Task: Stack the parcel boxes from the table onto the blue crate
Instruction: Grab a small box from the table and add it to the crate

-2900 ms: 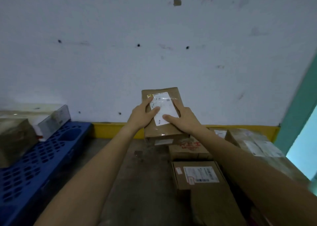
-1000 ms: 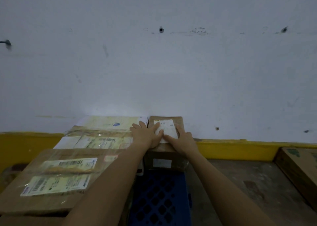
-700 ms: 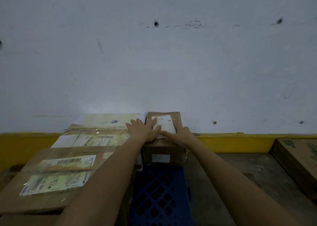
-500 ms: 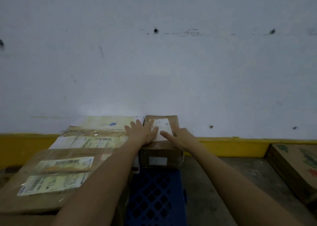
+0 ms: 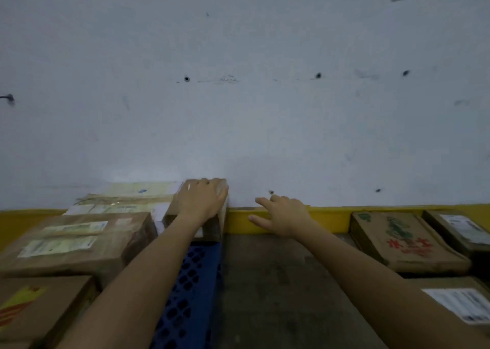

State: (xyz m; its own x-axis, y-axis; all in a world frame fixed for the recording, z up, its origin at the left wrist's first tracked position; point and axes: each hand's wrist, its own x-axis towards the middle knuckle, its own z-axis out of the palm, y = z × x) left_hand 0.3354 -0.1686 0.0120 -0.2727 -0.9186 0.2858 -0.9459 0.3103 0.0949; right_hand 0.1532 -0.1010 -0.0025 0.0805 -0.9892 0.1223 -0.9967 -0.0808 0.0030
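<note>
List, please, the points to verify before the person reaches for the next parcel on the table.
1. Small box set on the blue crate: ok, it stands at the crate's far end.
2. Left hand off the small box: not ok, it rests on the box's top.
3. Right hand free: ok, its fingers are relaxed and hold nothing.
4. Small box flat and against the wall: cannot tell, the left hand covers its top.
5. Next parcel free to take: ok, the printed box lies on the table at the right, with nothing on it.
</note>
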